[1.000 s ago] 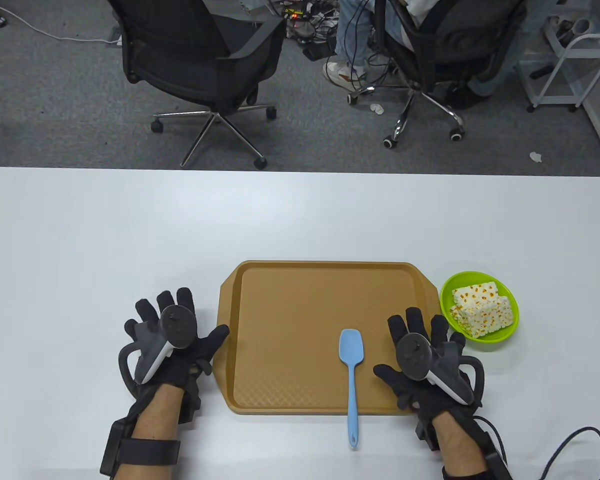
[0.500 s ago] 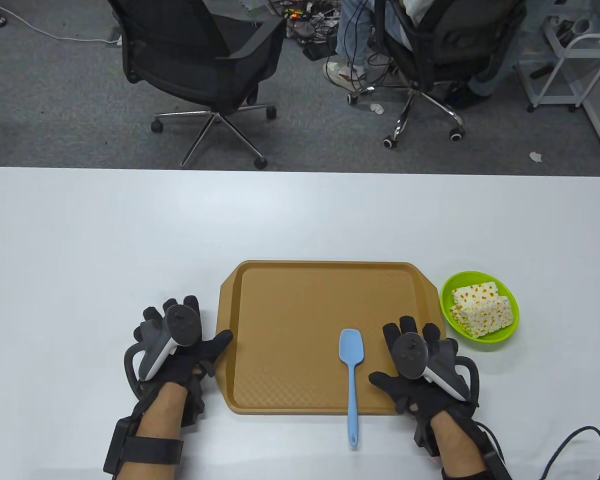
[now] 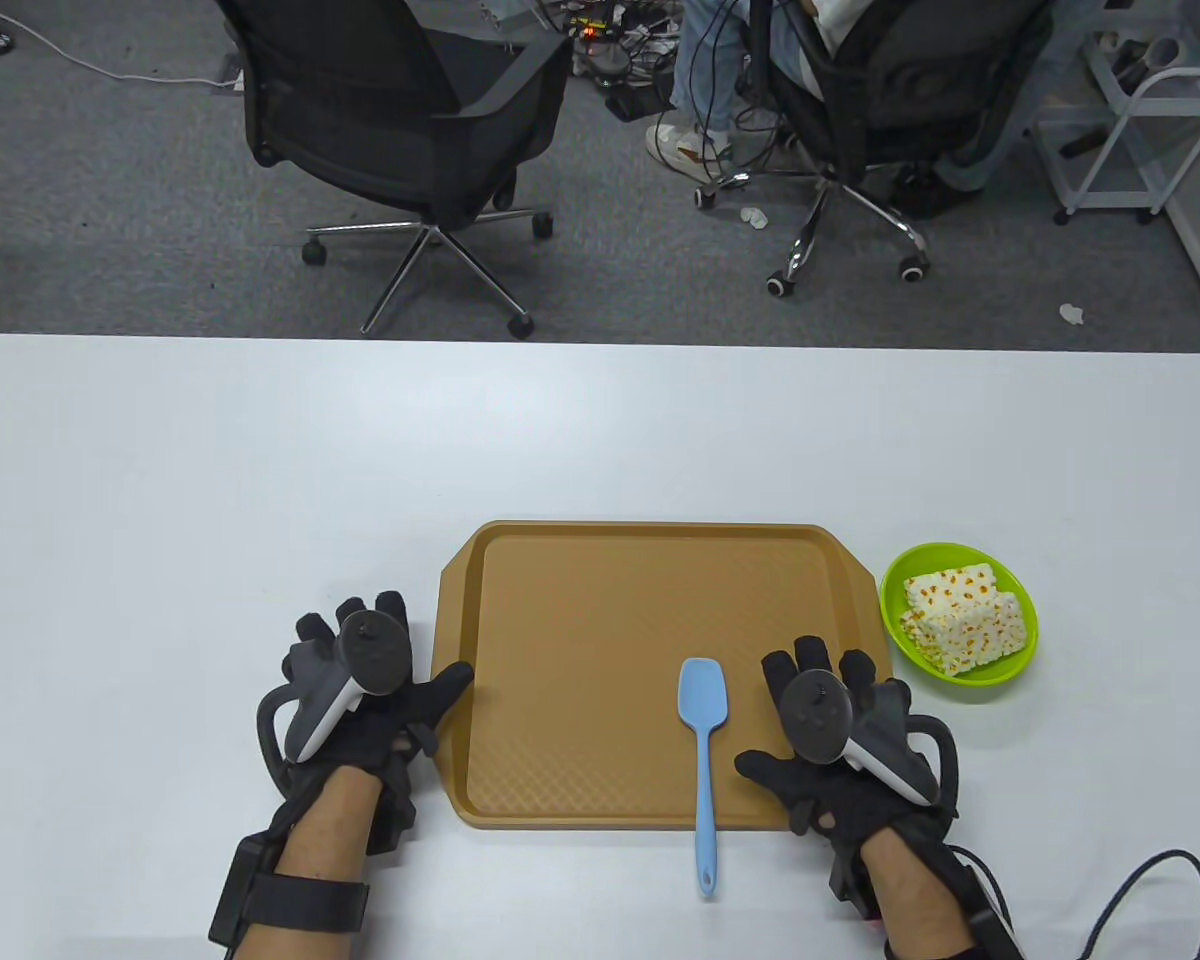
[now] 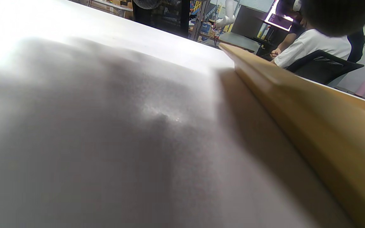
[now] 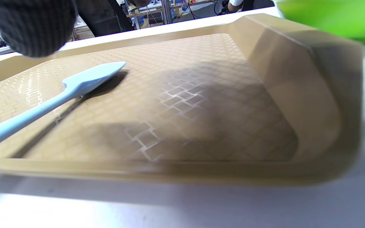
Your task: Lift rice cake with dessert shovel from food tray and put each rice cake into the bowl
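Resting spread and relaxed, the fingers of the right hand point(image 3: 840, 740) lie over the near right corner of the food tray point(image 3: 560, 535), holding nothing; the thumb points left toward the dessert shovel point(image 3: 705, 740), just short of it. The left hand point(image 3: 360, 700) is likewise loose and empty, its thumb touching the tray's left rim, the other fingers on the table point(image 3: 260, 450).

The shovel lies with its blade on the tray floor and its handle propped over the near rim, the end hanging out above the table. Right of the tray, just beside its far right corner, sits the green bowl point(image 3: 1015, 660) with the rice cakes point(image 3: 960, 615) stacked inside (none shows on the tray, so the job looks finished).

What could go wrong now is small: a careless sweep of the right thumb could knock the propped handle and tip the shovel off the rim, and a hand drawn away sharply could drag the light tray into the bowl and jolt the leaning stack.
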Available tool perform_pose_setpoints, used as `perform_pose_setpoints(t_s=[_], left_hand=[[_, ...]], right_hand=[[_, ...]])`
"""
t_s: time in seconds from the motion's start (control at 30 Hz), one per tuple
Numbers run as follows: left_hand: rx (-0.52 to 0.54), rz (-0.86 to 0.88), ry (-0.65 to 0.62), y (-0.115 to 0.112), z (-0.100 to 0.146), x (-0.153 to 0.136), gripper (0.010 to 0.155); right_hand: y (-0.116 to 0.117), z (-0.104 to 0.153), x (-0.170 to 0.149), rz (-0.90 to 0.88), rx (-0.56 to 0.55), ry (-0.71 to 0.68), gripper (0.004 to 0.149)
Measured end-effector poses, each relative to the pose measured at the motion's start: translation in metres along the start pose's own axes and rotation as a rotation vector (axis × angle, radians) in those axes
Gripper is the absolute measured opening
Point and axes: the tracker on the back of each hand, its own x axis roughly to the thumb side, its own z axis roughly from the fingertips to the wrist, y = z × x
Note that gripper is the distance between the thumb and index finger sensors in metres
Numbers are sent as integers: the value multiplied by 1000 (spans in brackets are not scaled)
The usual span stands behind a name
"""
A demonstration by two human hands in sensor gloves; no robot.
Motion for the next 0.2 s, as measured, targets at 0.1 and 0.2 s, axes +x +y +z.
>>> perform_pose_setpoints(t_s=[0.1, 0.2], left_hand=[[-14, 9, 5, -2, -1, -1, 97], [-25, 25, 11, -3, -2, -4, 96]], right_hand=[[2, 0, 1, 13, 27, 13, 91], [3, 0, 1, 7, 36, 11, 91]])
